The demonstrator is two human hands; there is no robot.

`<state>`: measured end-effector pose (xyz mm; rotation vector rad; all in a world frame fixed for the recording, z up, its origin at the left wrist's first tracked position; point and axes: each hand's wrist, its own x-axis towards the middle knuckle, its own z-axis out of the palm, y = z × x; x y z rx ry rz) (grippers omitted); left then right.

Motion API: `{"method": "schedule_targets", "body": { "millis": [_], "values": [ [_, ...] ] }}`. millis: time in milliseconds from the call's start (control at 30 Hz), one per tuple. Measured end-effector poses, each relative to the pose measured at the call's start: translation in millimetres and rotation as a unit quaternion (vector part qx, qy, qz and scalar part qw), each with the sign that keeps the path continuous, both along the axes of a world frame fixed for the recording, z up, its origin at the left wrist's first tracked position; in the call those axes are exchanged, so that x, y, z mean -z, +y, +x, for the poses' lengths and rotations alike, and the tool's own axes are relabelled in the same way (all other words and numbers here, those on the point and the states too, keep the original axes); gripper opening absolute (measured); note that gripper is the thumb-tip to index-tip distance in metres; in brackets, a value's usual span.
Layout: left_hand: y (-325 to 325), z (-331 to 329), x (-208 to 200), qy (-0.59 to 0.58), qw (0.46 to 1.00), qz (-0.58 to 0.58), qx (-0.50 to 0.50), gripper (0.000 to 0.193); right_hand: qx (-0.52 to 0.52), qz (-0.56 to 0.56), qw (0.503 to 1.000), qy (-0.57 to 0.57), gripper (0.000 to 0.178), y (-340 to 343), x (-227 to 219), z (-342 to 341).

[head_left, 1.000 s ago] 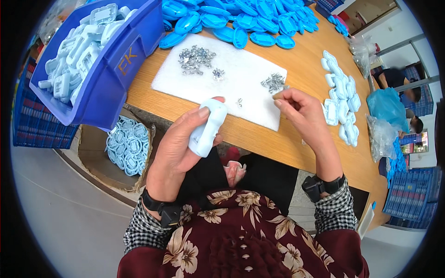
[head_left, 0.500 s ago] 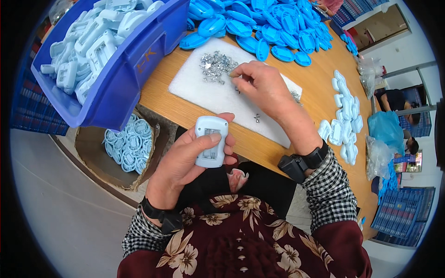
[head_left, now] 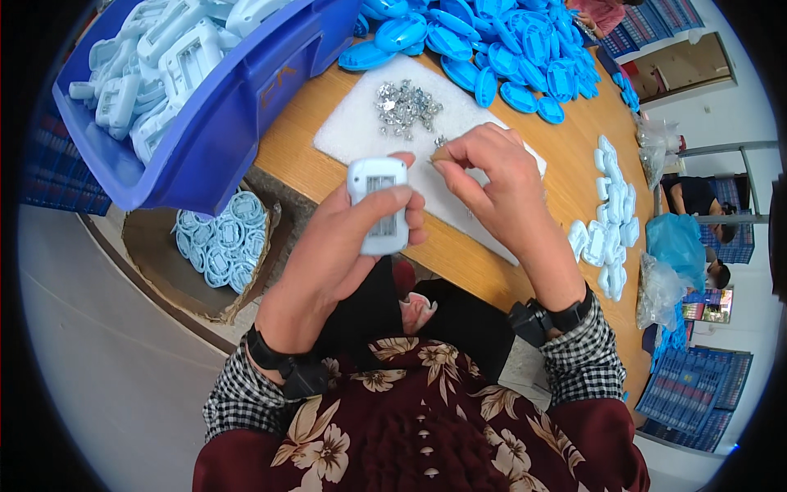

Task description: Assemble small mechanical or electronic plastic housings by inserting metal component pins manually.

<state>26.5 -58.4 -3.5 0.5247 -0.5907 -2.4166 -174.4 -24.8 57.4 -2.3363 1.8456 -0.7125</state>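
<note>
In my left hand (head_left: 328, 225) is a pale blue plastic casing (head_left: 383, 234) with a slotted battery bay, its open bay facing up and my thumb lying across it. Just right of the casing, my right hand (head_left: 496, 176) is closed in a pinch over the white foam sheet (head_left: 344, 123). A tiny metal piece (head_left: 433, 160) shows at its fingertips, too small to make out fully. Beyond my fingers, a heap of small shiny metal pieces (head_left: 406, 108) lies on the foam, with a few strays near my right hand.
At left stands a blue bin (head_left: 205, 139) full of pale blue casings. Below it a cardboard box (head_left: 152, 262) holds round pale blue parts. Bright blue oval shells (head_left: 512, 61) cover the table's far side. White-blue casings (head_left: 611, 213) lie in rows at right. Other people are in the background.
My right hand has drawn back from the metal heap toward the casing. My left hand has raised the casing slightly up and to the right. The view has shifted a little.
</note>
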Motion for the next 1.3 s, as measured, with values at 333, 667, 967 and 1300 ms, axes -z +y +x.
{"method": "schedule_targets", "body": {
  "millis": [333,667,967,1300],
  "values": [
    [6.3,-19.3,-5.1,-0.037,0.997,-0.062,0.008,0.054,0.019,0.061,0.986,-0.155,0.011,44.9,-7.1,4.4],
    [24.2,-32.9,-4.4,-0.044,0.997,-0.033,0.053,0.048,0.133,0.178,0.870,-0.440,0.020,65.6,2.7,-4.4],
    [37.5,-44.0,-7.7,-0.009,0.995,0.017,0.094,0.055,0.139,0.088,0.960,-0.226,0.012,73.9,8.6,0.8],
    [39.3,-46.8,-7.5,-0.038,0.996,-0.005,0.082,0.055,0.027,-0.092,0.995,0.003,0.024,87.8,8.3,0.6]
  ]
}}
